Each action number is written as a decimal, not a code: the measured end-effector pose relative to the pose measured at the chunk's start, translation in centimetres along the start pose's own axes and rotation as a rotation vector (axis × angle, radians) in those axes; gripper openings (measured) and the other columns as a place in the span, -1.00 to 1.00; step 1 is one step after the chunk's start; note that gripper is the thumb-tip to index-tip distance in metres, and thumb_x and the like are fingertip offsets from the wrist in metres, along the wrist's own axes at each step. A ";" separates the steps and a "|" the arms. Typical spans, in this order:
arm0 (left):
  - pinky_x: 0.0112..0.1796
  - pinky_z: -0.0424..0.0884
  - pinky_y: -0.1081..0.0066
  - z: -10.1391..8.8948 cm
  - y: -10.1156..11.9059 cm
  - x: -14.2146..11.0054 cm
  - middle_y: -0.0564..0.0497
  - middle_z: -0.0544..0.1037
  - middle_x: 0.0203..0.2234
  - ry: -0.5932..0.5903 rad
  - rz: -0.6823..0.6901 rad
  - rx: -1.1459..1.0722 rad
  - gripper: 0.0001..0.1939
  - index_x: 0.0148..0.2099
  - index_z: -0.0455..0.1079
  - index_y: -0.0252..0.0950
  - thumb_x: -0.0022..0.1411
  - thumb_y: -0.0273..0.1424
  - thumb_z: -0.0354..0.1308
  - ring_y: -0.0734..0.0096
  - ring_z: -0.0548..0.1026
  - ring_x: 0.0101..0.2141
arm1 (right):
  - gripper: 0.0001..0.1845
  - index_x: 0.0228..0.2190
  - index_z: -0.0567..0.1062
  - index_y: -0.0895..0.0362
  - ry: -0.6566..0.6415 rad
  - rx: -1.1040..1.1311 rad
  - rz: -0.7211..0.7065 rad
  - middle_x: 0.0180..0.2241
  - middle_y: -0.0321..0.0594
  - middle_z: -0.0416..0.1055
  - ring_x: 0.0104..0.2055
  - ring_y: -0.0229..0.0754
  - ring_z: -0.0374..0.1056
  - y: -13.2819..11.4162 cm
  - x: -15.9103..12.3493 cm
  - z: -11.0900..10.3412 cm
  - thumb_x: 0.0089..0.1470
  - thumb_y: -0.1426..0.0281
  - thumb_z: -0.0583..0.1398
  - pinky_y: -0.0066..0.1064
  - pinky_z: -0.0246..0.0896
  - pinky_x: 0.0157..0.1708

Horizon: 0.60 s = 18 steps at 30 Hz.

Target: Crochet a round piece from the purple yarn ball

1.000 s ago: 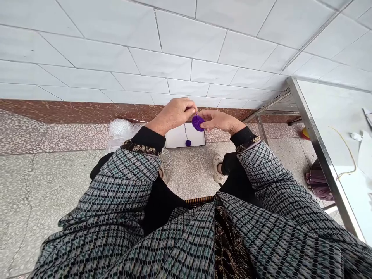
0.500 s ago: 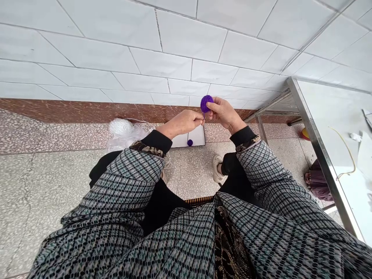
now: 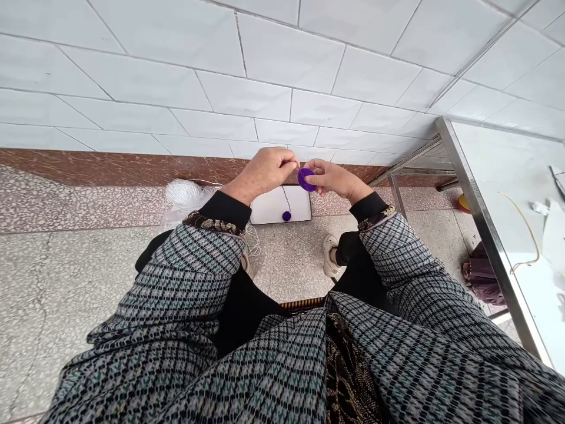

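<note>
My right hand (image 3: 336, 178) is closed around a small purple yarn ball (image 3: 305, 178), held in front of me above the floor. Just left of it, my left hand (image 3: 263, 171) pinches the purple strand (image 3: 285, 200) between thumb and fingers, almost touching the ball. The thin strand hangs down to a tiny purple yarn ball (image 3: 286, 216) that lies on a white board (image 3: 271, 207) on the floor below my hands.
A white yarn bundle (image 3: 183, 193) in a clear bag lies on the floor at the left by the wall's brown skirting. A metal-framed table (image 3: 481, 224) stands at the right, with a purple folded umbrella (image 3: 481, 278) under it. My shoes (image 3: 329, 254) rest on the terrazzo floor.
My right hand has come down with the purple ball from a raised position. My left hand rose and closed in beside the ball, keeping its pinch on the strand.
</note>
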<state>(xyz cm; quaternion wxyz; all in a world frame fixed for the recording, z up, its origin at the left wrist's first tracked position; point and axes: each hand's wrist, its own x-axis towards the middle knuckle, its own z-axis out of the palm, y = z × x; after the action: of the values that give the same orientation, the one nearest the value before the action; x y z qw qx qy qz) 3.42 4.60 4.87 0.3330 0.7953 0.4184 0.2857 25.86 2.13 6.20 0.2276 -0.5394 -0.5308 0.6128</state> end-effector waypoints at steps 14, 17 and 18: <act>-0.13 0.44 0.30 1.9 0.2 0.3 0.00 0.66 -0.40 -0.159 -0.044 -0.074 -0.76 -0.26 0.63 -0.27 0.38 -0.32 0.18 0.26 0.56 -0.28 | -0.45 -0.03 0.31 0.00 0.025 0.257 -0.209 -0.38 -0.46 0.37 -0.45 -0.34 0.35 0.1 0.2 -0.4 0.21 0.21 0.52 -0.52 0.32 -0.42; -0.18 0.41 0.30 2.3 0.6 -0.1 0.01 0.61 -0.45 -0.343 0.062 -0.060 -0.78 -0.33 0.59 -0.22 0.34 -0.33 0.18 0.33 0.49 -0.38 | -0.51 -0.07 0.25 -0.01 0.172 0.192 -0.192 -0.38 -0.47 0.34 -0.47 -0.36 0.31 0.7 1.2 -0.6 0.28 0.28 0.46 -0.55 0.29 -0.46; -0.20 0.39 0.30 2.2 0.7 -0.2 0.01 0.60 -0.47 -0.369 0.076 -0.051 -0.79 -0.35 0.59 -0.21 0.32 -0.33 0.18 0.34 0.47 -0.41 | -0.54 -0.08 0.24 -0.01 0.211 0.145 -0.171 -0.38 -0.47 0.34 -0.48 -0.37 0.29 1.0 1.5 -0.6 0.29 0.35 0.44 -0.56 0.26 -0.49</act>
<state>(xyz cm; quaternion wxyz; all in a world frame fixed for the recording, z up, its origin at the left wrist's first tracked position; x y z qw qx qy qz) 5.24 3.48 4.02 0.4133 0.8406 0.3125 0.1579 26.23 3.35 4.81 0.3718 -0.5360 -0.5022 0.5677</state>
